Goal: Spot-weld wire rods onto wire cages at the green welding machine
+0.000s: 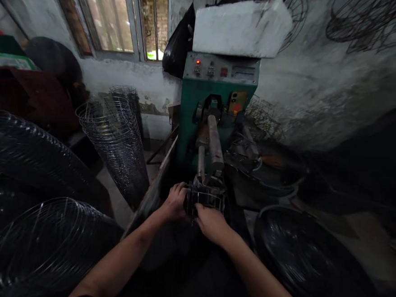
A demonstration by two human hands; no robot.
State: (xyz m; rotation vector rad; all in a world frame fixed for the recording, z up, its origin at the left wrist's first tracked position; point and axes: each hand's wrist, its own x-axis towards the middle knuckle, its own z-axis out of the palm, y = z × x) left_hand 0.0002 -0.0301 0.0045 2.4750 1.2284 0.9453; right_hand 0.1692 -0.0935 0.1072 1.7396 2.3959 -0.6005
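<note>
A small wire frame [211, 200] sits at the front end of the green machine's arms. My left hand [174, 203] is closed on its left side, fingertips turned toward the machine. Lower and further right, my right hand [212, 223] grips the near edge of the frame between thumb and fingers; most of those fingers are hidden. Just beyond my hands, a thick upper arm [215, 143] and a thinner lower bar [201, 161] reach out from the green machine [192, 100]. Dim light hides where the wires touch the machine's tips.
A red lamp [197, 61] glows on the control panel. Tall stacks of wire rings [116, 147] stand at left, with another wire stack [52, 247] nearer. On the right are a dark basin [297, 187] and a round black container [264, 212]. A white foam block [240, 29] tops the machine.
</note>
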